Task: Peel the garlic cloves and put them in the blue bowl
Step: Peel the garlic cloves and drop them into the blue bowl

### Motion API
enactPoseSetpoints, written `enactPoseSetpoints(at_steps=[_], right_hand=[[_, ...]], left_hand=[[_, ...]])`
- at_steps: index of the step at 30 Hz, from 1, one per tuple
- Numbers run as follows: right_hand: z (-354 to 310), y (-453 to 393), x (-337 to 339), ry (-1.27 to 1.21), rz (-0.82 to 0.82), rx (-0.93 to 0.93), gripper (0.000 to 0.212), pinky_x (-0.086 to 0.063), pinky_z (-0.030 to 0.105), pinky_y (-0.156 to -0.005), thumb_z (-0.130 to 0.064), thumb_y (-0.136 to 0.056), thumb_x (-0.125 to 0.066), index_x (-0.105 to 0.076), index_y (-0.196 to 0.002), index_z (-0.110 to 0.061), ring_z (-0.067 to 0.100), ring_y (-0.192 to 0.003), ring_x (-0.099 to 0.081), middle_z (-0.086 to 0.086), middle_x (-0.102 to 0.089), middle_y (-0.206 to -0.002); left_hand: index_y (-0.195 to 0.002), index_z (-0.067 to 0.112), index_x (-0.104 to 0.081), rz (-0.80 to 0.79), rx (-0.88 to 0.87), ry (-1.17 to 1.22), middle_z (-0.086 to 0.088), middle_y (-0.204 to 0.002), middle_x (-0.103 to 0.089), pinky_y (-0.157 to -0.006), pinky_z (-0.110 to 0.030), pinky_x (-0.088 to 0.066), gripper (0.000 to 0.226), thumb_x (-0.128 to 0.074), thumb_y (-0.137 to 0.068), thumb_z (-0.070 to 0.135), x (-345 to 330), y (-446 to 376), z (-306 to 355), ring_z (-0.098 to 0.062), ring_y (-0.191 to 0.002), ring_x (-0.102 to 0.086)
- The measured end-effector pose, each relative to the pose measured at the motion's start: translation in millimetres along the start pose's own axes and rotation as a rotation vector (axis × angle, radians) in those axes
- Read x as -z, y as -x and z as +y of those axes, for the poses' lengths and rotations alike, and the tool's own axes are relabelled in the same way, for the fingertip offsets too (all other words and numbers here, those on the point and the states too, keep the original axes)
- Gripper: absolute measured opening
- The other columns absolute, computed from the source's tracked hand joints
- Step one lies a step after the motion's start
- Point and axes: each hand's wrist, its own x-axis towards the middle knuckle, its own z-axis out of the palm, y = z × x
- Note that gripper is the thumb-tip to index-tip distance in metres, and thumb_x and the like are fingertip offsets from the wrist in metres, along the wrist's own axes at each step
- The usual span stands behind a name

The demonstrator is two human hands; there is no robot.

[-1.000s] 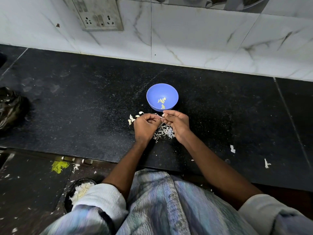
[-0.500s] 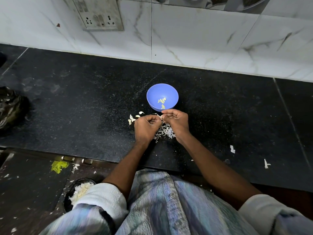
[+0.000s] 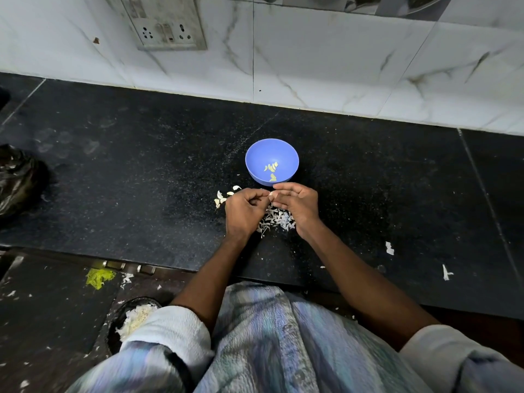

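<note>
— Pale garlic clove point(image 3: 270, 193)?
— Pinched between your left hand point(image 3: 245, 212) and right hand point(image 3: 297, 204), mid-peel, just before the round blue plastic bowl point(image 3: 289, 154).
— Next?
— Strip skin, drop it in.

black speckled countertop point(image 3: 119, 177) | white marble-look wall tiles point(image 3: 326, 61) behind it | socket/switch plate point(image 3: 163, 24) on wall, upper left | crumpled black plastic bag point(image 3: 17, 180) at counter's left edge | yellow-green scrap point(image 3: 99, 277) on dark floor below | round dark container point(image 3: 133, 319) with white shreds, lower left
</note>
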Motion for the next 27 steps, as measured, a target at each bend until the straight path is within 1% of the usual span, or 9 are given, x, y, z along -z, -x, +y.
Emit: enactPoseSetpoints(at_steps=[3,7,10,13,16,18,21,25,27], right_hand=[[-0.7,0.2,1.5,-0.001,-0.028,-0.006,0.023,-0.061,0.03,-0.076,0.006,-0.083,-0.079,-0.075,-0.104,0.002,0.024,-0.084,-0.076,0.02,-0.078,-0.091],[-1.7,0.8,2.0,0.006,-0.042,-0.041,0.023,-0.062,0.034,-0.079,0.004,-0.084,-0.077,-0.074,-0.106,0.0,0.025,-0.086,-0.077,0.019,-0.078,-0.094],[-2.4,1.8,2.1,0.006,-0.041,-0.044,0.025,-0.062,0.035,-0.081,0.004,-0.084,-0.078,-0.074,-0.108,0.0,0.027,-0.089,-0.077,0.019,-0.078,-0.095],[-3.8,2.2,2.1,-0.002,-0.034,-0.032,0.027,-0.063,0.034,-0.082,0.006,-0.082,-0.079,-0.073,-0.109,0.003,0.028,-0.091,-0.077,0.019,-0.078,-0.096],[-2.9,0.6,2.8,0.018,-0.038,-0.006,0.024,-0.063,0.036,-0.082,0.007,-0.081,-0.079,-0.074,-0.104,0.002,0.028,-0.09,-0.077,0.02,-0.078,-0.093],[-0.8,-0.5,3.0,0.052,-0.037,0.013,0.02,-0.063,0.036,-0.08,0.008,-0.081,-0.079,-0.074,-0.1,0.001,0.027,-0.087,-0.077,0.019,-0.078,-0.09],[1.0,-1.0,1.8,0.095,-0.026,0.04,0.017,-0.061,0.032,-0.075,0.009,-0.082,-0.078,-0.075,-0.096,0.0,0.024,-0.081,-0.077,0.02,-0.077,-0.086],[-0.5,0.2,-1.5,0.132,0.0,0.07,0.015,-0.057,0.022,-0.065,0.012,-0.082,-0.076,-0.075,-0.093,0.003,0.017,-0.07,-0.075,0.018,-0.076,-0.08],[-0.4,0.1,-2.5,0.117,0.01,0.069,0.015,-0.056,0.021,-0.064,0.011,-0.081,-0.077,-0.074,-0.095,0.005,0.017,-0.07,-0.075,0.018,-0.076,-0.08]], left_hand=[[-0.094,0.016,-0.085,0.004,-0.02,-0.038,0.009,-0.086,-0.08,-0.067,-0.024,-0.062,0.009,-0.089,-0.085,0.017,0.6,-0.6,-2.3,-0.002,-0.07,-0.072],[-0.093,0.016,-0.085,0.004,-0.028,-0.048,0.009,-0.086,-0.079,-0.067,-0.029,-0.063,0.009,-0.088,-0.084,0.015,0.9,0.5,-3.8,-0.003,-0.069,-0.072],[-0.094,0.018,-0.085,-0.008,-0.027,-0.057,0.01,-0.087,-0.08,-0.067,-0.028,-0.063,0.012,-0.089,-0.084,0.016,1.9,0.2,-3.7,-0.002,-0.07,-0.072],[-0.097,0.018,-0.086,-0.012,-0.062,-0.065,0.008,-0.089,-0.081,-0.069,-0.027,-0.063,0.011,-0.087,-0.086,0.016,2.1,0.3,-3.2,0.0,-0.072,-0.073],[-0.097,0.018,-0.086,-0.01,-0.066,-0.1,0.006,-0.089,-0.081,-0.068,-0.028,-0.062,0.009,-0.084,-0.088,0.018,2.2,0.6,-2.6,0.0,-0.07,-0.071],[-0.096,0.018,-0.086,-0.025,-0.079,-0.134,0.005,-0.089,-0.081,-0.067,-0.029,-0.061,0.009,-0.083,-0.088,0.019,3.3,0.7,-2.3,-0.003,-0.07,-0.072],[-0.091,0.017,-0.086,-0.05,-0.1,-0.147,0.004,-0.082,-0.08,-0.062,-0.034,-0.06,0.006,-0.083,-0.086,0.017,3.6,2.3,-0.5,-0.009,-0.067,-0.072],[-0.089,0.018,-0.086,-0.043,-0.058,-0.104,0.005,-0.079,-0.08,-0.06,-0.036,-0.06,0.007,-0.084,-0.083,0.021,0.1,2.7,-0.9,-0.008,-0.065,-0.072],[-0.088,0.017,-0.086,-0.026,-0.055,-0.087,0.006,-0.077,-0.079,-0.06,-0.036,-0.06,0.006,-0.083,-0.084,0.021,-1.3,2.7,-0.7,-0.009,-0.064,-0.072]])
